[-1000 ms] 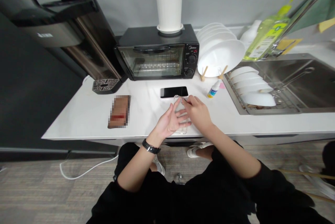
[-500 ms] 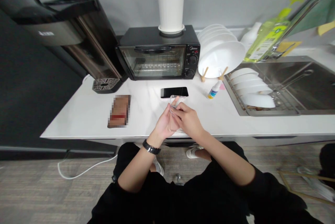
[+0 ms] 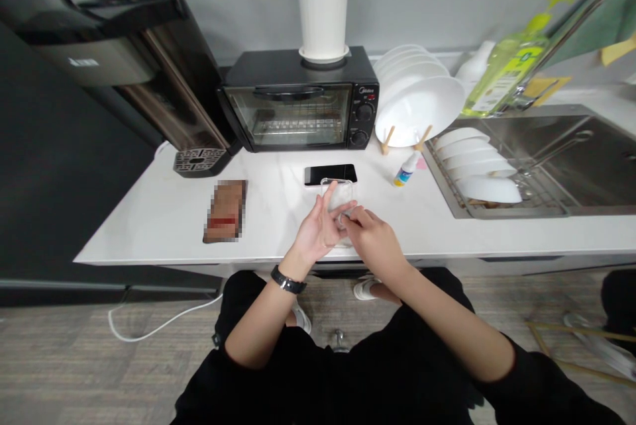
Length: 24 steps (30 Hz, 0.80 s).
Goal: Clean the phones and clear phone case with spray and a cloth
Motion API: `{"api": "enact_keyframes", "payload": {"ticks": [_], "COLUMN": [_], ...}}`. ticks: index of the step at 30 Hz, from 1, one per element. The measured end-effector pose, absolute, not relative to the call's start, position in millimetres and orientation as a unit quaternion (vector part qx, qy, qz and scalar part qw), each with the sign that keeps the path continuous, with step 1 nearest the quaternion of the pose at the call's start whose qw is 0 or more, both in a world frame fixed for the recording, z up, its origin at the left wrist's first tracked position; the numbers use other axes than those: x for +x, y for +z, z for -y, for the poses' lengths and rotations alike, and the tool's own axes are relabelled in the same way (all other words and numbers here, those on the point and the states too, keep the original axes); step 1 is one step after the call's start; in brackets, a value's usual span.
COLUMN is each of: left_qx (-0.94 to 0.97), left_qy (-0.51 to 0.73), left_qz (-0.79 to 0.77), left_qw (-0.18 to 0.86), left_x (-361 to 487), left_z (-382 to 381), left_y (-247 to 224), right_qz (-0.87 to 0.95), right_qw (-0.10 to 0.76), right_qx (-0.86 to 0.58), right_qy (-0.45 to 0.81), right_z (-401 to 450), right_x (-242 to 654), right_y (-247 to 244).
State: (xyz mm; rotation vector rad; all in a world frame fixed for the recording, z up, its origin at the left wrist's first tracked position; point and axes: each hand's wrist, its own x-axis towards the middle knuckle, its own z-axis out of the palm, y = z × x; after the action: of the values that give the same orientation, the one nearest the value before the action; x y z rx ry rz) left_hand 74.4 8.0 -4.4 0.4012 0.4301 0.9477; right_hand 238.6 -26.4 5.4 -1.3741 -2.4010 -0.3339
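A clear phone case (image 3: pixel 342 192) is at the counter's front, partly covered by my left hand (image 3: pixel 319 226). That hand is palm up, its fingers spread over the case; I cannot tell whether it also supports it. My right hand (image 3: pixel 376 239) is closed in a pinch against the left fingers. A small pale, shiny thing shows at its fingertips, too small to name. Just beyond the case lies a black-screened phone (image 3: pixel 330 174). To the right stands a small white spray bottle (image 3: pixel 406 170) with a blue and yellow lower part.
A pixelated brown flat item (image 3: pixel 226 212) lies left on the white counter (image 3: pixel 278 206). Behind are a drinks machine (image 3: pixel 163 74), a toaster oven (image 3: pixel 298 107) with a white utensil pot (image 3: pixel 322 11), and racked plates (image 3: pixel 420 107). A sink (image 3: pixel 556 167) holding bowls (image 3: pixel 489 188) is right.
My right hand has shifted slightly right and down, away from the left thumb. My left fingers have spread further apart, uncovering more of the clear case.
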Motion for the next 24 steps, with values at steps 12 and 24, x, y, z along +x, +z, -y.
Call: {"api": "enact_keyframes", "payload": {"ticks": [12,24], "left_qx": [0.174,0.124], "left_qy": [0.427,0.467], "left_qz": [-0.255,-0.225], "left_qw": [0.85,0.846], "left_x": [75.4,80.9], "left_z": [-8.5,-6.5], "left_y": [-2.4,1.5], "right_qz": [0.782,0.792], "right_qw": [0.325,0.388], "right_qx": [-0.53,-0.462], "right_qy": [-0.042,0.095], "right_z": [-38.3,-10.2], "right_x": [219.5,208.2], "right_y": [3.8,3.9]}}
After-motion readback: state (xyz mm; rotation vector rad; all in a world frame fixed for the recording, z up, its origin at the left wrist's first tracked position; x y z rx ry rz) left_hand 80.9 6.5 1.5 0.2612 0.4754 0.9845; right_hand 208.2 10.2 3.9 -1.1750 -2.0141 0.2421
